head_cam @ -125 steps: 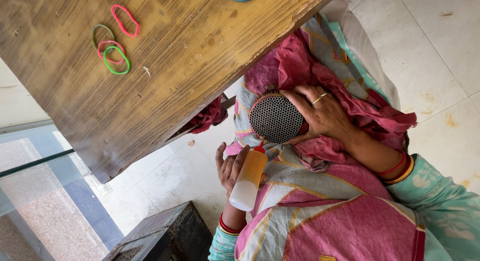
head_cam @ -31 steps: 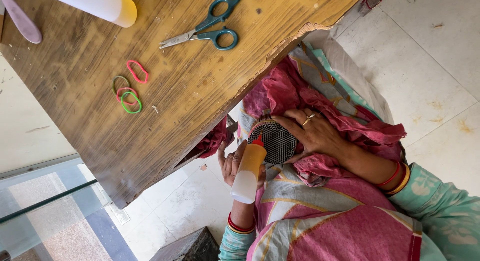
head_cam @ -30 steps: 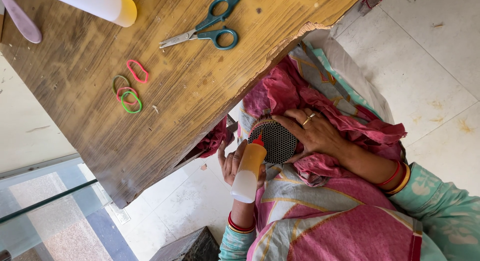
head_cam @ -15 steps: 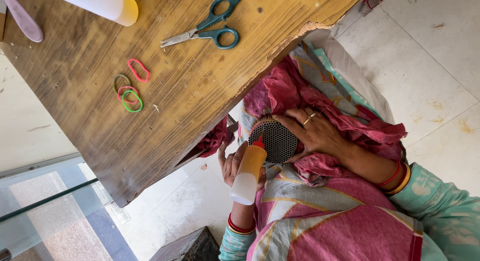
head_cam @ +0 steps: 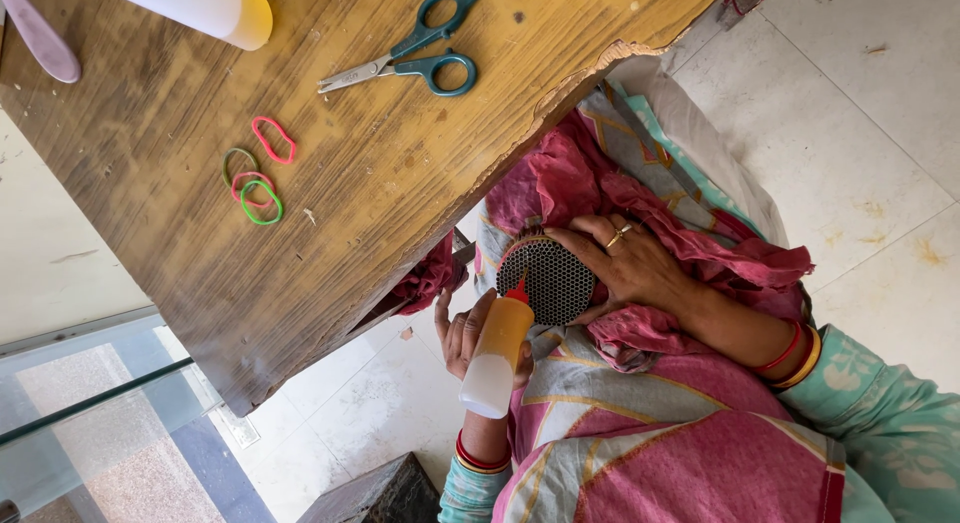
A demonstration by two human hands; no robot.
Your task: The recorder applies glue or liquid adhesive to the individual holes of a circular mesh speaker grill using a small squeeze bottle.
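Left hand (head_cam: 470, 333): we see its grip wrapped around a small squeeze bottle (head_cam: 495, 358), yellow-orange above and pale below, held tilted in front of the lap.
Bottle tip: the red nozzle (head_cam: 517, 291) points up at the lower edge of the mesh disc and appears to touch it.
Right hand (head_cam: 630, 268): we see the fingers curled over the far rim of a round disc (head_cam: 545, 280) with a black honeycomb mesh face and a reddish rim; the grip is closed on it, and a ring shows on one finger.
Disc position: held over the lap, just below the counter's chipped edge, against pink cloth (head_cam: 620, 198).
Wrists: red and gold bangles (head_cam: 790, 353) on the right arm; red bangles (head_cam: 478, 456) on the left.
Clothing: teal patterned sleeve (head_cam: 880, 433) and pink-and-cream patterned fabric across the lap.
Counter (head_cam: 400, 173): worn brown wood, well apart from both hands.
On the counter: teal-handled scissors (head_cam: 410, 65) lying closed; a cluster of rubber bands (head_cam: 255, 173) in pink, green and red; a second pale bottle with yellow end (head_cam: 205, 8) at the top edge; a lilac handle-like object (head_cam: 40, 38), only partly in view.
Floor (head_cam: 860, 133): pale tiles.
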